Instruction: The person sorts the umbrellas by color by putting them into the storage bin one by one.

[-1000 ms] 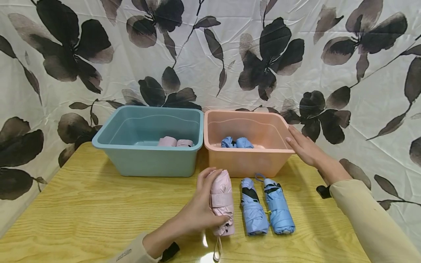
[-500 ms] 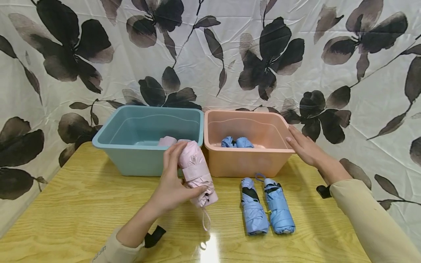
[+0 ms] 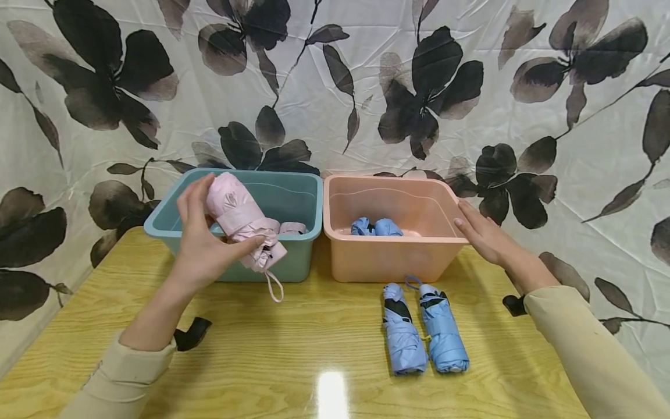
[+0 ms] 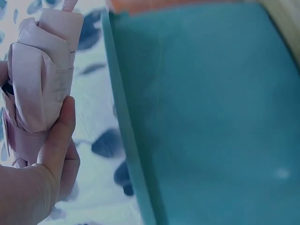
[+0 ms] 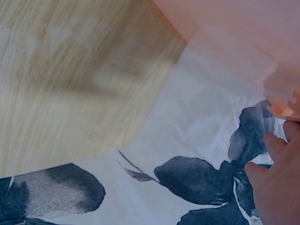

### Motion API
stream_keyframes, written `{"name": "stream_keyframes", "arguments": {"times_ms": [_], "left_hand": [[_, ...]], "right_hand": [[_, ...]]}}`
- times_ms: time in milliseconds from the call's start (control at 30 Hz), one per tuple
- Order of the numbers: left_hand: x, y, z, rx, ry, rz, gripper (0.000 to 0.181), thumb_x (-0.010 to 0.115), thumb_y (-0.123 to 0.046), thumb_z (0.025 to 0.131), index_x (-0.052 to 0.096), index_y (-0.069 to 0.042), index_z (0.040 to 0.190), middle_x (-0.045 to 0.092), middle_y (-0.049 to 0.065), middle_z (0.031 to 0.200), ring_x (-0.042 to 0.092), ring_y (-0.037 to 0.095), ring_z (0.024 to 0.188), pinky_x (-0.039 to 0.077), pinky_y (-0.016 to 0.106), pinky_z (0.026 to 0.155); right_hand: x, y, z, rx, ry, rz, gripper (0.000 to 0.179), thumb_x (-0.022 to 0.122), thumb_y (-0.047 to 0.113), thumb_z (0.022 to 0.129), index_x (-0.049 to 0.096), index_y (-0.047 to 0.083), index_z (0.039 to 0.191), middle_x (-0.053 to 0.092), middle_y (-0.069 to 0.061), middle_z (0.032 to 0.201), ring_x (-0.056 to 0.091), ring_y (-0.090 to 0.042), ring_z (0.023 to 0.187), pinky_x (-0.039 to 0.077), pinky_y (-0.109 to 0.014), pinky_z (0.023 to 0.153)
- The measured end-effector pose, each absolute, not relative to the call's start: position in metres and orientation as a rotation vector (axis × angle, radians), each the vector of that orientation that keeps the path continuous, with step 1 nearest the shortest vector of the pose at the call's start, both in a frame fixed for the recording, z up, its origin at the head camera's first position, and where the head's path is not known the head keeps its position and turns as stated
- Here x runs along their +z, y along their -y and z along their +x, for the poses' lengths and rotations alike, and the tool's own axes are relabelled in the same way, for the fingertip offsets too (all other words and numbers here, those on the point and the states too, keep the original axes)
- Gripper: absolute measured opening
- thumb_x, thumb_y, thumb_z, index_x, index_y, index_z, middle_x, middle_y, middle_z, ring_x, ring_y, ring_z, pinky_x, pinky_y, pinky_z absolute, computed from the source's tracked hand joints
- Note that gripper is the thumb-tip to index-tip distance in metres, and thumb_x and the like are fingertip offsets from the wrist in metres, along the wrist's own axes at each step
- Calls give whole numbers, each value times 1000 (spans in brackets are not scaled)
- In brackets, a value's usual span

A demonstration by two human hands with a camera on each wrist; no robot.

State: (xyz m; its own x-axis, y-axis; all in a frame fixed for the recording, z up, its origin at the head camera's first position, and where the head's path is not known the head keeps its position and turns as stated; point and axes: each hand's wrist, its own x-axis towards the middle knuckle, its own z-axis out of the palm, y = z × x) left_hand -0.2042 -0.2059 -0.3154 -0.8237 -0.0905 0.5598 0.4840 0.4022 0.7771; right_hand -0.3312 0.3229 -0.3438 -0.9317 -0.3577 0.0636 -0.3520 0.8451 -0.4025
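Note:
My left hand [image 3: 201, 244] grips a folded pink umbrella [image 3: 238, 215], tilted above the front rim of the teal bin [image 3: 262, 262]; its wrist loop hangs down. The left wrist view shows the thumb and fingers round the pink umbrella [image 4: 44, 75] beside the teal bin wall [image 4: 201, 112]. Inside that bin lie two pink umbrellas [image 3: 292, 228], one partly hidden. My right hand [image 3: 487, 235] rests with straight fingers on the right rim of the peach bin [image 3: 398, 256]. Two blue umbrellas [image 3: 388, 227] lie in the peach bin.
Two folded blue umbrellas, a left one [image 3: 405, 334] and a right one [image 3: 445, 331], lie side by side on the wooden table [image 3: 251, 361] before the peach bin. A flowered cloth [image 3: 345, 151] hangs behind the bins.
My left hand has lifted the pink umbrella from the table in front of the bins and carried it up and left to the teal bin. The right hand has stayed still.

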Motion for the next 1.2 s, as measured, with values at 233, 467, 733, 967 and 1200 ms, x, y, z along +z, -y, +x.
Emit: {"name": "stream_keyframes", "arguments": {"times_ms": [233,467,733,967,1200], "left_hand": [[-293,240,-230,-1244,2193,-205,122,93,0,71,19,-24,165,10,5,161,33,14,127,37,12,96],[-286,261,-262,-1173,2331,-130,121,94,-9,74,16,-21,166,6,6,161,29,24,137,42,19,102],[-294,275,-306,-1120,2518,-172,120,93,-3,72,17,-6,165,5,25,160,26,47,141,35,59,114],[-307,289,-332,-935,2848,-331,127,95,-10,71,11,-1,165,4,33,163,26,58,140,31,73,111],[-318,295,-353,-821,3060,-435,124,96,-14,70,15,3,163,12,36,160,29,54,136,31,74,110]], "right_hand": [[-345,-324,-332,-652,-3007,-565,71,25,48,113,5,5,167,2,-20,173,8,-48,157,0,-71,121],[-344,-324,-333,-655,-3013,-570,71,24,48,114,5,5,167,3,-21,173,8,-48,157,0,-72,120],[-345,-324,-332,-670,-3004,-567,72,25,48,114,5,3,167,3,-21,173,8,-48,157,0,-72,120],[-346,-323,-331,-685,-3017,-584,71,26,47,113,9,2,166,5,-22,172,10,-49,156,2,-73,120],[-347,-325,-332,-681,-3018,-589,70,26,46,114,7,3,167,5,-21,173,9,-47,157,2,-72,120]]}}
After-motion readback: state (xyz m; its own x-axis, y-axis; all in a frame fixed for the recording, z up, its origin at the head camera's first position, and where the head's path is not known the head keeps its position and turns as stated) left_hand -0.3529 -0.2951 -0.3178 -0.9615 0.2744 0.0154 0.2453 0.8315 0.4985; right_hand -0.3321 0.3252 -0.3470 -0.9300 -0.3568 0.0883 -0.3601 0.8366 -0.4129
